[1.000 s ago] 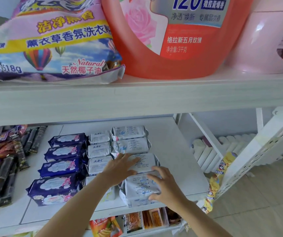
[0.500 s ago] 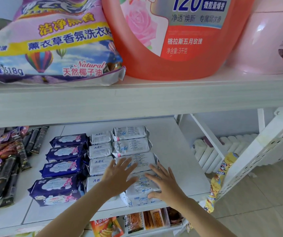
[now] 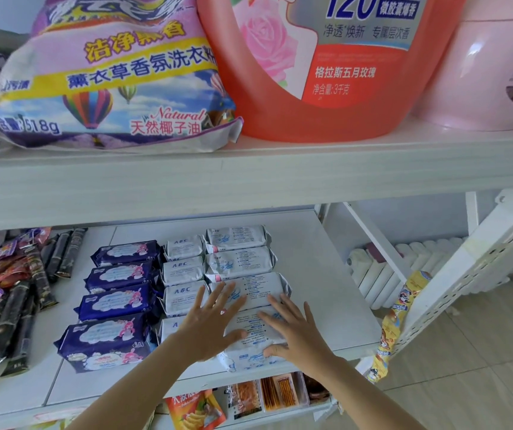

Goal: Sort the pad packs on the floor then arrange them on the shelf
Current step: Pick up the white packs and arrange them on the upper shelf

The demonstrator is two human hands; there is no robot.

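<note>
Pad packs lie in three columns on the white shelf [image 3: 326,274]: dark blue packs [image 3: 118,301] on the left, small white ABC packs [image 3: 183,268] in the middle, larger white packs [image 3: 239,262] on the right. My left hand [image 3: 210,324] lies flat with spread fingers over the front white pack [image 3: 255,333] and the front ABC pack. My right hand [image 3: 295,332] rests flat on the same front white pack, thumb at its near edge. The front white pack sits at the shelf's front edge.
Dark snack sticks and wrappers [image 3: 10,302] fill the shelf's left part. Above, a detergent powder bag [image 3: 115,79], an orange detergent jug [image 3: 326,66] and a pink tub [image 3: 491,72]. Snack packs [image 3: 249,398] sit on the shelf below. A white shelf bracket [image 3: 466,268] stands to the right.
Both hands have straightened and spread flat on the front white pack. The right hand's fingers, curled round the pack's end earlier, now lie on top of it.
</note>
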